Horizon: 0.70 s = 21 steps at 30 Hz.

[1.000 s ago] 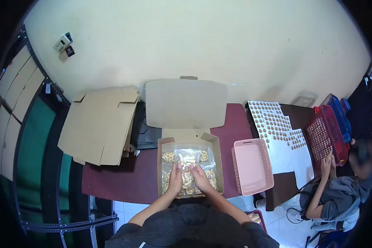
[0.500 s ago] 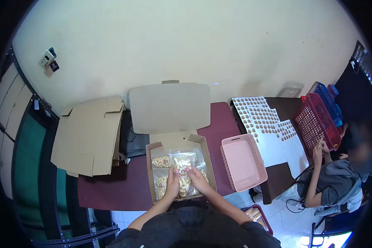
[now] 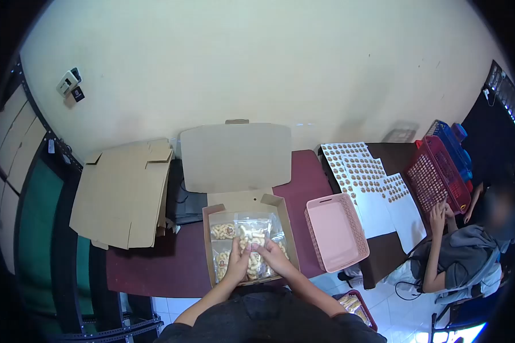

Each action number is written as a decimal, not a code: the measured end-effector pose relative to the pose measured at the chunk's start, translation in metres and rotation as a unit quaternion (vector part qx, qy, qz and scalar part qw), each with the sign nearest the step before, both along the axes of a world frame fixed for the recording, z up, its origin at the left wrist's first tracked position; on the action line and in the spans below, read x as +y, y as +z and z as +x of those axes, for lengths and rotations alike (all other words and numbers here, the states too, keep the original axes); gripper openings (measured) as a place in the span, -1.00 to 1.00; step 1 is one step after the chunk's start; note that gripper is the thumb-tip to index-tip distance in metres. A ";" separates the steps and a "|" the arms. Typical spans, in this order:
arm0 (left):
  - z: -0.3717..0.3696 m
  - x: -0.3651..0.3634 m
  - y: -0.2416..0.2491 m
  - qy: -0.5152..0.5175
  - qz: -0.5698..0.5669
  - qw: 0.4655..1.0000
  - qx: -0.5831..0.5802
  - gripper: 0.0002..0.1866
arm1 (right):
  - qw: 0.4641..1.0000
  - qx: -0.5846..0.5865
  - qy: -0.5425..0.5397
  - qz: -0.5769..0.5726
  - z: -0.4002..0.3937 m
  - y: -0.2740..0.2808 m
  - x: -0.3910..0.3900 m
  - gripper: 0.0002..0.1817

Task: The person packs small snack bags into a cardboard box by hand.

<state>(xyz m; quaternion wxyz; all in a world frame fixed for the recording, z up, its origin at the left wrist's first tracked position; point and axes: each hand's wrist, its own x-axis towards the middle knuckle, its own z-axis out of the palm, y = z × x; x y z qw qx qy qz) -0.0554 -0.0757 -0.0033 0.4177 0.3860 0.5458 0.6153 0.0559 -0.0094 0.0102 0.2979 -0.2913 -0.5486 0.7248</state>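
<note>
Both my hands hold a clear snack pouch [image 3: 254,228] filled with pale, curved pieces and marked with a small round sticker. My left hand [image 3: 238,263] grips its left side, and my right hand [image 3: 275,258] grips the right, thumbs on the front. The pouch is over an open cardboard box [image 3: 287,226], whose lid [image 3: 234,157] stands raised toward the wall. Inside the box lie several similar pouches, among them an upper left pouch [image 3: 222,231]; my hands and the held pouch partly cover the others.
Flattened cardboard boxes [image 3: 117,197] are stacked at the left of the maroon table [image 3: 154,280]. To the right stands a pink basket [image 3: 338,234], beside sticker sheets [image 3: 357,171]. A co-worker [image 3: 469,257] sits near a red basket [image 3: 440,177]. Below, a floor basket [image 3: 354,306] holds packets.
The view has tilted slightly, so the scene sits lower. My thumbs have come closer together on the pouch, which remains in both hands over the box.
</note>
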 end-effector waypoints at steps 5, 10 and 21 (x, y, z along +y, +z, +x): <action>-0.008 -0.004 0.011 -0.034 -0.011 0.995 -0.096 -0.53 | 0.989 -0.090 0.004 -0.120 0.004 -0.003 0.008 -0.64; -0.014 -0.012 0.029 -0.129 -0.051 0.986 -0.091 -0.32 | 0.999 -0.026 0.008 -0.039 0.003 0.012 0.009 -0.59; -0.019 -0.012 0.027 -0.135 -0.028 0.990 -0.043 -0.26 | 0.999 -0.034 0.022 -0.019 -0.003 0.023 0.013 -0.62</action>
